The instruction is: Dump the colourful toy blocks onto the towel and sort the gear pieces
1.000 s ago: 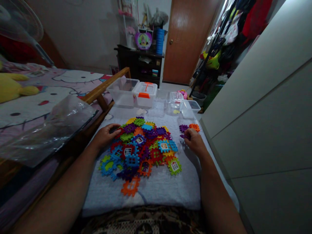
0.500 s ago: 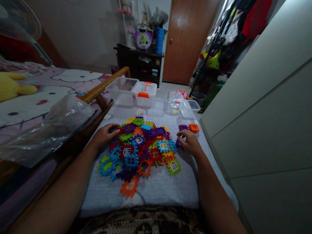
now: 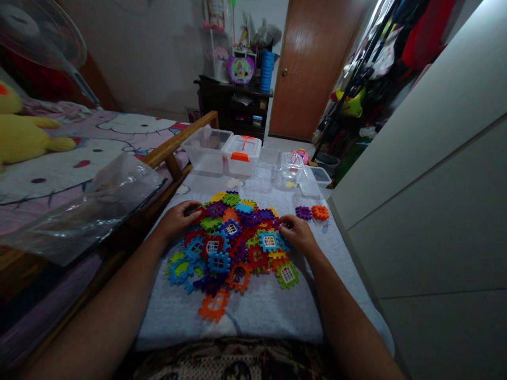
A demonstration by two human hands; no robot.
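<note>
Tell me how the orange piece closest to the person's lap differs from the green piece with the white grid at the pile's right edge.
Colour: the orange piece is orange; the green piece is lime.
Window: the green piece has a white grid, the orange piece shows none.
Place: the orange piece lies nearer the lap, the green piece further right.
Shared: toothed edges.

A pile of pieces is lying on the bench; containers are standing behind; two separate pieces are lying right.
</note>
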